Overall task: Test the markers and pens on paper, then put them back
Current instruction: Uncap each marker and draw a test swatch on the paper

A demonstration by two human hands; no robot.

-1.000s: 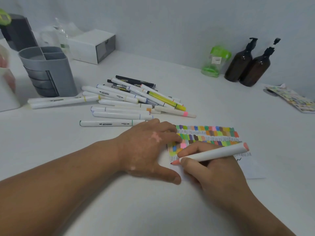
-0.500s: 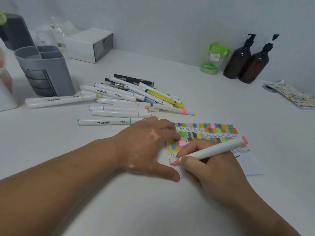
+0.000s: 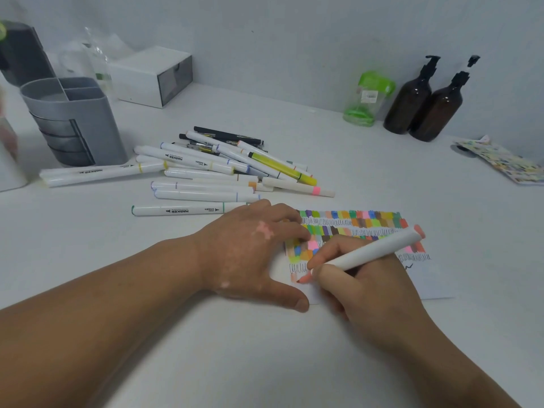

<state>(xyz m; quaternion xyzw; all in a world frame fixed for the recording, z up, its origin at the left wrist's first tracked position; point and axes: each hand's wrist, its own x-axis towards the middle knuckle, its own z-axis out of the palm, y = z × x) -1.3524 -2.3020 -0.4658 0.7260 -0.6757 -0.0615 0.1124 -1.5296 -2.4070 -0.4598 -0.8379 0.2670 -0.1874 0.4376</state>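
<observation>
A sheet of paper (image 3: 432, 282) covered with rows of coloured swatches lies on the white table. My left hand (image 3: 250, 254) rests flat on its left edge, fingers straight. My right hand (image 3: 362, 287) grips a white marker (image 3: 371, 251) with a salmon-pink tip and cap end; its tip touches the paper's lower left, beside a small salmon mark. A heap of several white markers and pens (image 3: 217, 169) lies behind my left hand, with a yellow highlighter (image 3: 282, 169) among them. A grey pen holder (image 3: 73, 122) with compartments stands at the far left.
A white box (image 3: 153, 75) sits at the back left. A green-lidded clear jar (image 3: 368, 98) and two brown pump bottles (image 3: 424, 104) stand against the wall at back right. Another coloured sheet (image 3: 503, 160) lies at the right edge.
The marker tip has stayed at the paper's lower left and both hands have kept their places; the view has shifted slightly.
</observation>
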